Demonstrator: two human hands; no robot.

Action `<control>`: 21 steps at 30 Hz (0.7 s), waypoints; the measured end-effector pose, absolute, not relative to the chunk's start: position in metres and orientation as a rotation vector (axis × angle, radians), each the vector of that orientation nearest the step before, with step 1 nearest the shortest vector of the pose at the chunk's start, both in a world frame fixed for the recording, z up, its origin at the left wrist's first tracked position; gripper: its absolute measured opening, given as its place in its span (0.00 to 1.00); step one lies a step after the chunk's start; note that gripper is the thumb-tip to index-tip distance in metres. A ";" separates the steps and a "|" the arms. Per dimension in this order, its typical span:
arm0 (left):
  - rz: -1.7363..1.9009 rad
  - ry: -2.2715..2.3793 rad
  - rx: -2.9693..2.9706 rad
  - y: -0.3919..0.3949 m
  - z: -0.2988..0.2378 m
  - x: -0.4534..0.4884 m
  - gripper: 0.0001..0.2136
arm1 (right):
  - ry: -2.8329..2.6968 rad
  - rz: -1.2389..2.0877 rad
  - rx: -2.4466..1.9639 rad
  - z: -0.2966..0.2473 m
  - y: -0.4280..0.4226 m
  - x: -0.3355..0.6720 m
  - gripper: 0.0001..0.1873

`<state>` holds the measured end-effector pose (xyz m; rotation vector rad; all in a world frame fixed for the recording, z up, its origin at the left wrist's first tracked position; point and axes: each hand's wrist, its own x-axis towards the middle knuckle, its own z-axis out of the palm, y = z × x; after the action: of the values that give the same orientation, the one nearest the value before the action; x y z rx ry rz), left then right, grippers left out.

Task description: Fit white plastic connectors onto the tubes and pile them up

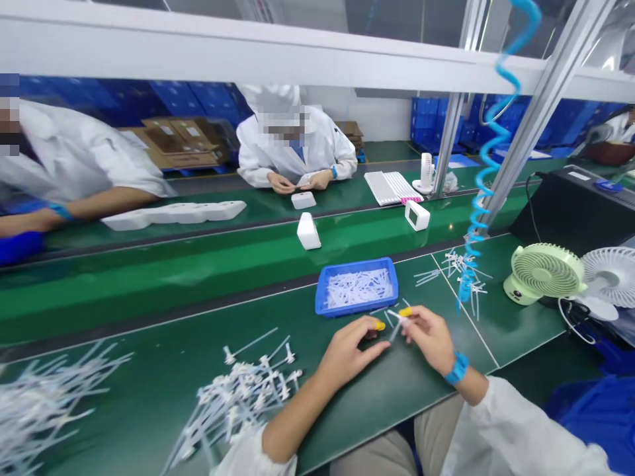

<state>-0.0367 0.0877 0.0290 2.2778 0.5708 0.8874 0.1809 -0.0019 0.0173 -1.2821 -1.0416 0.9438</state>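
While right hand (429,337) pinches | plastic stick (395,325) slants up-right | left hand (350,347) beside

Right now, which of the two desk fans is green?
The nearer-left fan, beside the blue coiled hose; the white fan stands to its right, by the frame's edge.

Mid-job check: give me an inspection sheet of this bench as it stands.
Surface: green bench mat.
Job's things: thin white plastic piece held between left hand and right hand; blue tray of similar pieces just beyond.
Clutter: pile of white pieces at left; smaller scatter at right.
Fingers: yellow fingertip covers on both hands.
Cables: blue coiled hose hanging; fan cable.
Surroundings: green fan, white fan, co-workers across conveyor.
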 end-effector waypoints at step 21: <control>0.700 0.757 2.549 0.101 0.013 -0.033 0.05 | -1.058 0.018 -2.035 0.024 -0.069 0.370 0.31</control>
<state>-0.0332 0.1012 0.0130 2.5495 0.7575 0.6999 0.3704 -0.0692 0.0237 -2.0352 -1.0585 0.0179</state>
